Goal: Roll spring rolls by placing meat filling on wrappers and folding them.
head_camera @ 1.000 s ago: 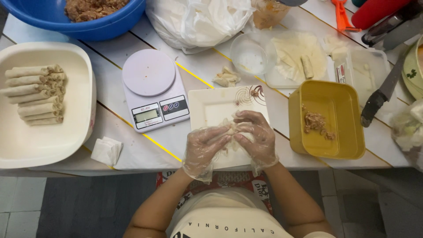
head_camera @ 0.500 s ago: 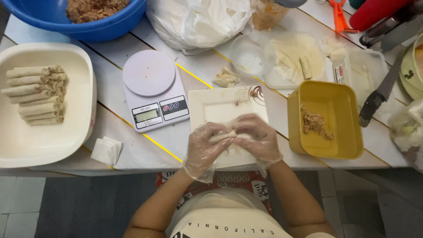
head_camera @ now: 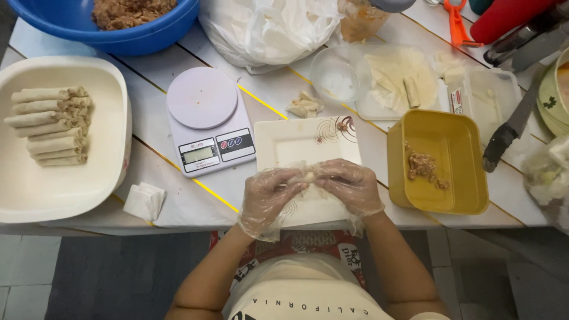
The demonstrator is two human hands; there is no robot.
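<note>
Both hands work together over the square white plate with brown swirl marks (head_camera: 305, 142): the left hand in a clear plastic glove (head_camera: 269, 195) and the right hand in a clear plastic glove (head_camera: 349, 186) have their fingers closed from either end on a small pale wrapper roll (head_camera: 308, 176), held just above the plate's near half. This looks like the rolling and tightening step; the roll would next need even pressure and a sealed edge. Just right of the grip sits the yellow square plastic tub with scraps of brown filling (head_camera: 435, 204). Left and beyond stands the white digital kitchen scale (head_camera: 207, 121); well to the left, the cream oval tray of finished rolls (head_camera: 71, 189). Nothing blocks the hands
</note>
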